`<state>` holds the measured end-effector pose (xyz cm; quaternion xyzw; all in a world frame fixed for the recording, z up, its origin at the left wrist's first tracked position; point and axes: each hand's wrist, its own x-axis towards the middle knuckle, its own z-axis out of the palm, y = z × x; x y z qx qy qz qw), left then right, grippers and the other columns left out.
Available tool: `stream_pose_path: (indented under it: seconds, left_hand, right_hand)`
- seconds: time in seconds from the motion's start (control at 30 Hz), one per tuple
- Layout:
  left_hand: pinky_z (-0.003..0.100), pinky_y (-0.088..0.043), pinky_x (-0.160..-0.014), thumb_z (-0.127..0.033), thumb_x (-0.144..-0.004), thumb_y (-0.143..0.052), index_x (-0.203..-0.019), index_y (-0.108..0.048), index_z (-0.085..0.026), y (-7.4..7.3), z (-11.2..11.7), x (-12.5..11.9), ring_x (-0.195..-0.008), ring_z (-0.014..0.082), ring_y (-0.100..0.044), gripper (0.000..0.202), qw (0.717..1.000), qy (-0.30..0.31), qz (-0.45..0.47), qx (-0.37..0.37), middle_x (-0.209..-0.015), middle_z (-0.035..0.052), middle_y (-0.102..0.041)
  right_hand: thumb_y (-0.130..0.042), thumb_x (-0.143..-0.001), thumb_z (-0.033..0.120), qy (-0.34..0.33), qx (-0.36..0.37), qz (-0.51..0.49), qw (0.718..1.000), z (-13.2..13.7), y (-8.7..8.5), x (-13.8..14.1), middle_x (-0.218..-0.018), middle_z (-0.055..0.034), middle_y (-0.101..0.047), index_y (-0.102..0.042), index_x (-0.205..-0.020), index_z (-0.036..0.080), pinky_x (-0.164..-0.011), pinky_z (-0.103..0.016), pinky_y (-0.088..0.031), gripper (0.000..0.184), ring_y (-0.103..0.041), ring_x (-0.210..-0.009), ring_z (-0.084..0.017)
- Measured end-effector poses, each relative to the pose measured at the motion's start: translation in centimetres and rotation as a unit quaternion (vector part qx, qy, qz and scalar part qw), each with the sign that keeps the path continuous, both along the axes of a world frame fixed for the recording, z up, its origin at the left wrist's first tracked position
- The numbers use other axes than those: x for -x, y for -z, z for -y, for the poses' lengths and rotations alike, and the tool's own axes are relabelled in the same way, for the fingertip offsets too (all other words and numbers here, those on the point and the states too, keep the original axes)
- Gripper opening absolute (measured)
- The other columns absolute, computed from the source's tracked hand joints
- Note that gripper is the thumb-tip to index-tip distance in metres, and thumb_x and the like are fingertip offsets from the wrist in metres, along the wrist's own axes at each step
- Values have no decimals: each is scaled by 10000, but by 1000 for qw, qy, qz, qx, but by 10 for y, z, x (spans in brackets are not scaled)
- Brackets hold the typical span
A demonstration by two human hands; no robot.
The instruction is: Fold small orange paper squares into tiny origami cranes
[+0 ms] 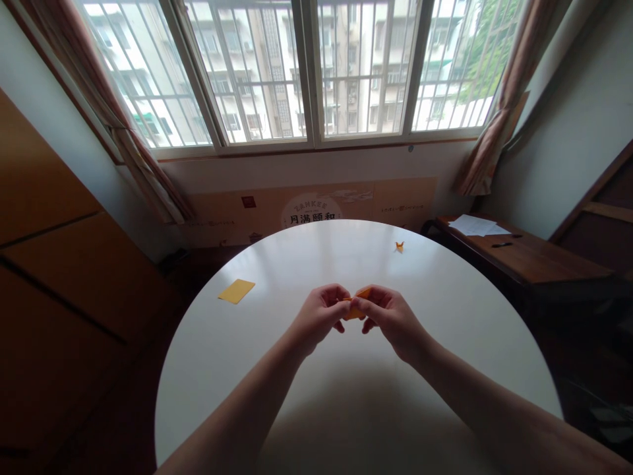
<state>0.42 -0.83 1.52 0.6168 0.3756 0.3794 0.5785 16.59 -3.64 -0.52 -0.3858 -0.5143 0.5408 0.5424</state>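
Observation:
Both my hands meet over the middle of a round white table (277,264). My left hand (319,315) and my right hand (388,315) each pinch a small folded piece of orange paper (357,303) between fingertips, held just above the tabletop. Most of the paper is hidden by my fingers. A flat stack of yellow-orange paper sheets (237,291) lies on the table to the left of my hands. A small finished folded orange paper figure (399,247) sits farther back on the right.
A dark wooden side table (534,260) with white papers (475,225) and a black pen (501,245) stands at the right. A barred window (306,72) with curtains is behind; a printed cardboard panel (311,208) leans below it. Wooden cabinets (54,264) line the left.

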Motion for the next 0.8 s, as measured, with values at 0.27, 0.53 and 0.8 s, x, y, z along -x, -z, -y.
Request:
stream_pose_path:
  seconds: [0.27, 0.53, 0.8]
  left_hand:
    - [200, -454, -455, -280, -650, -611, -683, -575, -161, -5, 5, -4, -546, 111, -532, 128, 999, 25, -11, 19, -606, -15, -558]
    - [206, -458, -436, -250, -633, -610, -664, -570, -162, 2, 6, -7, -515, 107, -506, 102, 999, 24, -35, 19, -570, -26, -530]
    - [196, -460, -448, -326, -684, -628, -705, -548, -173, 0, -5, 0, -555, 111, -502, 174, 995, -97, -12, -15, -605, -33, -507]
  right_hand:
    - [-776, -773, 421, 40, -28, -46, 998, 4, -2, 2, -711, -22, -673, -710, -784, 175, -496, -249, -487, 255, -577, -593, -141]
    - [-765, -769, 417, 119, 20, -98, 988, -7, -11, -22, -774, -3, -648, -658, -851, 197, -472, -212, -494, 258, -594, -650, -139]
    - [-732, -764, 387, 66, 75, -67, 993, -5, -14, -18, -871, -58, -706, -635, -830, 171, -453, -212, -502, 246, -682, -704, -180]
